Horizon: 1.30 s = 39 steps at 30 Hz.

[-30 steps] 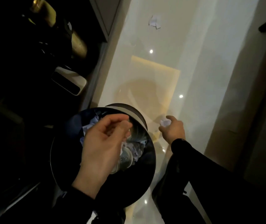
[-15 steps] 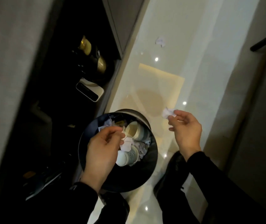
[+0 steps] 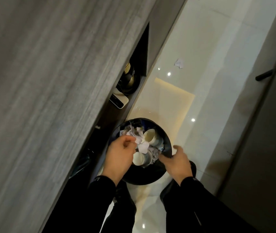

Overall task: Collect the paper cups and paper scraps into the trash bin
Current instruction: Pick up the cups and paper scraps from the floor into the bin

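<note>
The black round trash bin (image 3: 167, 142) stands on the glossy floor beside the cabinet. Inside lie two paper cups (image 3: 150, 136), (image 3: 139, 159) among white paper scraps (image 3: 143, 147). My left hand (image 3: 122, 155) hovers over the bin's left side, its fingers pinched on a white scrap. My right hand (image 3: 177, 163) is at the bin's right rim, thumb outside and fingers reaching inside, spread, with no scrap visible in it. One more crumpled paper scrap (image 3: 179, 63) lies on the floor farther ahead.
A grey wood-grain cabinet (image 3: 50, 98) fills the left; its open shelf holds a dark-and-gold kettle (image 3: 129, 79) and a white device (image 3: 118, 100). A dark door with a black handle (image 3: 265, 75) lines the right. My legs stand just behind the bin.
My right hand has moved left from beside the bin to its rim, and the scrap it held is no longer seen in it. The left hand stays pinched over the bin. The view has tilted.
</note>
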Each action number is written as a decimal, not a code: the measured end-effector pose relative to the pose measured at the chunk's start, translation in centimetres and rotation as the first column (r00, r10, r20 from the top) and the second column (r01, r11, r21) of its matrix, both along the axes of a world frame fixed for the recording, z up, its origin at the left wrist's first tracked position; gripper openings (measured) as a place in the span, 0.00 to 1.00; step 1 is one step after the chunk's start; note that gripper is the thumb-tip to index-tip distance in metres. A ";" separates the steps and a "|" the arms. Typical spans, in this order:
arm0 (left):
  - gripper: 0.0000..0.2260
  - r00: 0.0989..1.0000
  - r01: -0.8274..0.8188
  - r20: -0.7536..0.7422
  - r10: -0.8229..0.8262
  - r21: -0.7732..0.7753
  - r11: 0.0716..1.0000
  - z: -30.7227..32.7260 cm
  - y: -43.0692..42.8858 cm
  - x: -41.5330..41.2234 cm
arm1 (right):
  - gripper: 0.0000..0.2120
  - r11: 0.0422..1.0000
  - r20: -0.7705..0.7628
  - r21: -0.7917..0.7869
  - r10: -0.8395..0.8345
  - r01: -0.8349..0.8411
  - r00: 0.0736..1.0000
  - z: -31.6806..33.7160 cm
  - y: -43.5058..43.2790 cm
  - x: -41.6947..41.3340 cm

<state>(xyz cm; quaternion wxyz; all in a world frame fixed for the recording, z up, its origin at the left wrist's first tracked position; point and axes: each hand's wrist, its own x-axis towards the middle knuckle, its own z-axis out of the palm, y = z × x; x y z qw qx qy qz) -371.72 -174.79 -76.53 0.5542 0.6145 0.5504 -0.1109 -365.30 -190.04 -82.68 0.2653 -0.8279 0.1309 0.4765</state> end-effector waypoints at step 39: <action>0.11 0.973 0.226 -0.033 -0.228 -0.064 0.972 1.0 1.3 36.5 | 0.11 0.402 -0.184 0.001 -0.900 0.916 0.395 6.3 -2.5 38.3</action>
